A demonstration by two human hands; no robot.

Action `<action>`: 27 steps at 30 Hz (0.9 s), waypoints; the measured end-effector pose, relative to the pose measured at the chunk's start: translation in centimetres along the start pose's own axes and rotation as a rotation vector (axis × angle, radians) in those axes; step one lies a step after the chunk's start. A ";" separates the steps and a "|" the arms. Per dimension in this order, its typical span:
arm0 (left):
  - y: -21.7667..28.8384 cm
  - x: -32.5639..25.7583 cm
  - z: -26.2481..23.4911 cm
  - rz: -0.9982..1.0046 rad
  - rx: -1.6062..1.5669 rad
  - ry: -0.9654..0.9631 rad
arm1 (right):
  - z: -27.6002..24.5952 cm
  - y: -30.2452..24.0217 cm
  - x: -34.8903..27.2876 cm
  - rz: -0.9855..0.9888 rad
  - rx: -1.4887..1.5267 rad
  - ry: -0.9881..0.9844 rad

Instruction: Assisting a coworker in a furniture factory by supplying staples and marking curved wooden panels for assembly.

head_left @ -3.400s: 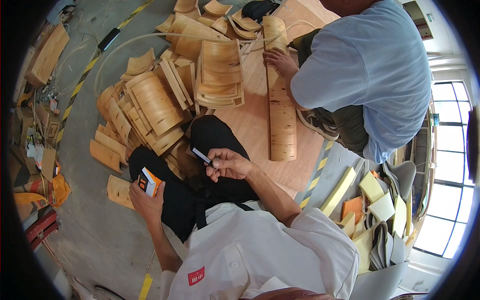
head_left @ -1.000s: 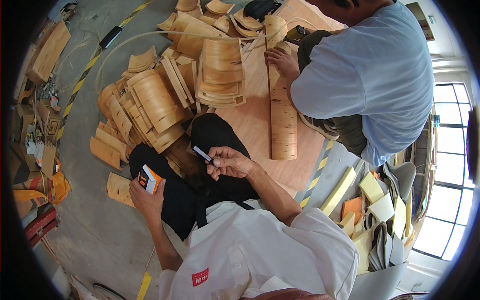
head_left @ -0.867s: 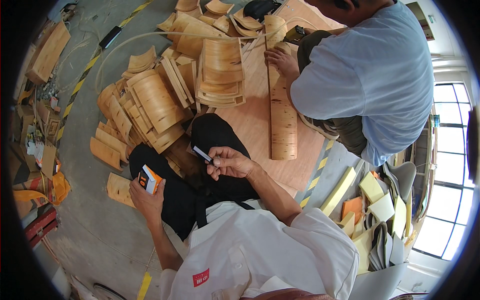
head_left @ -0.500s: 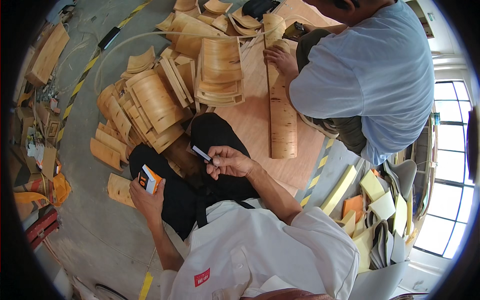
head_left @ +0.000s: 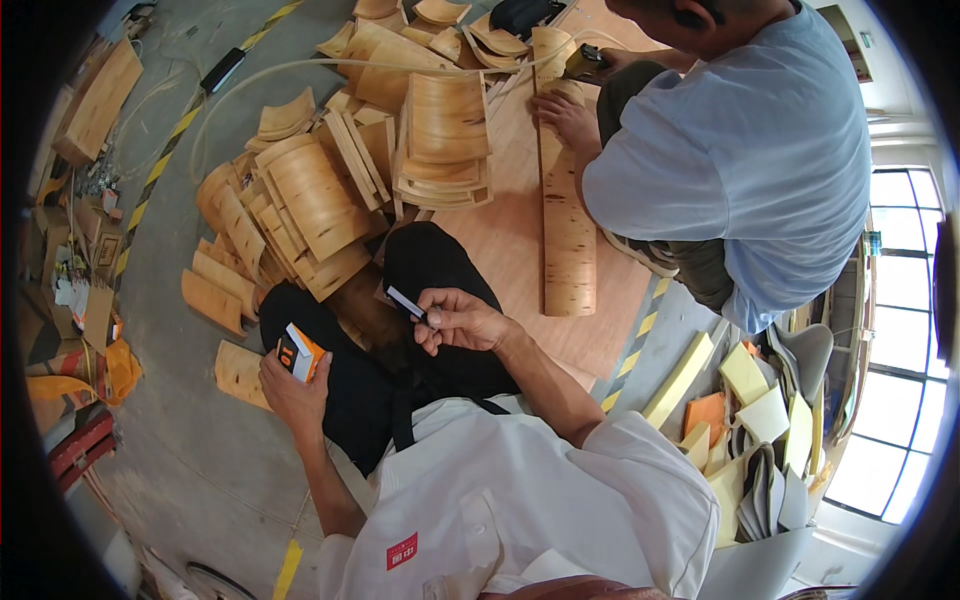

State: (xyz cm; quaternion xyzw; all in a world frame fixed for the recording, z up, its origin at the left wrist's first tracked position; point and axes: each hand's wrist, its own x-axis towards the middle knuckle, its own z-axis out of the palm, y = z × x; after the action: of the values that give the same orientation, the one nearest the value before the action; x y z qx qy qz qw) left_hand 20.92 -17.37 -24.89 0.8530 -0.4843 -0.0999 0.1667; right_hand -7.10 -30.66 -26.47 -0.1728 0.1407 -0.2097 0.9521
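Note:
My left hand (head_left: 298, 395) is closed round a small orange, black and white box (head_left: 303, 352), held above my left thigh with its white flap side up. Between the thumb and fingers of my right hand (head_left: 458, 320) is a slim pale strip with a dark end (head_left: 405, 303); its exact kind is not clear. That hand hovers over my right knee, apart from the box. Ahead of my knees lies a heap of curved plywood pieces (head_left: 310, 200), some of them stacked.
At the right a co-worker in a light blue shirt (head_left: 730, 170) bends over a long curved wooden panel (head_left: 568, 240) on a plywood sheet (head_left: 500, 245), holding a yellow-black tool (head_left: 585, 62). Foam offcuts (head_left: 765, 412) pile up behind. A pale hose (head_left: 300, 68) crosses the heap.
The view has shifted slightly. Both my hands keep their holds, and the pale strip is tilted a little differently. The co-worker's tool hand shows more plainly now.

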 end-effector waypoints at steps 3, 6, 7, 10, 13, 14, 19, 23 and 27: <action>0.0 0.0 0.0 0.014 0.002 0.011 | 0.0 0.0 0.0 0.000 0.009 -0.003; 0.1 0.1 0.0 0.018 0.003 0.014 | 0.0 0.0 0.0 0.000 0.001 0.002; 0.1 0.1 -0.1 0.013 0.002 0.011 | 0.0 0.0 0.0 0.003 0.002 0.005; 0.0 0.1 0.1 0.012 0.012 0.012 | 0.1 0.0 0.0 0.007 0.002 0.010; -0.2 0.0 0.2 0.023 0.008 0.025 | 0.2 0.0 0.1 0.008 0.000 0.011; -0.1 0.0 0.1 0.023 0.009 0.026 | 0.2 -0.1 0.1 0.006 0.000 0.010; 0.1 0.1 -0.1 0.004 0.005 -0.010 | 0.1 0.0 0.0 0.002 -0.001 0.011; 0.1 0.1 -0.1 0.003 0.012 -0.004 | 0.0 0.1 0.0 0.004 0.004 0.014; 0.1 0.3 0.0 0.000 0.008 0.001 | 0.0 0.0 0.0 -0.001 -0.003 0.017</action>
State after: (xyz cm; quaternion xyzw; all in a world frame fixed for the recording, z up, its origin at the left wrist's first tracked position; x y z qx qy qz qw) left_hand 20.93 -17.66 -24.87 0.8536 -0.4847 -0.0978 0.1636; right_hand -7.11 -30.63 -26.51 -0.1723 0.1492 -0.2113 0.9505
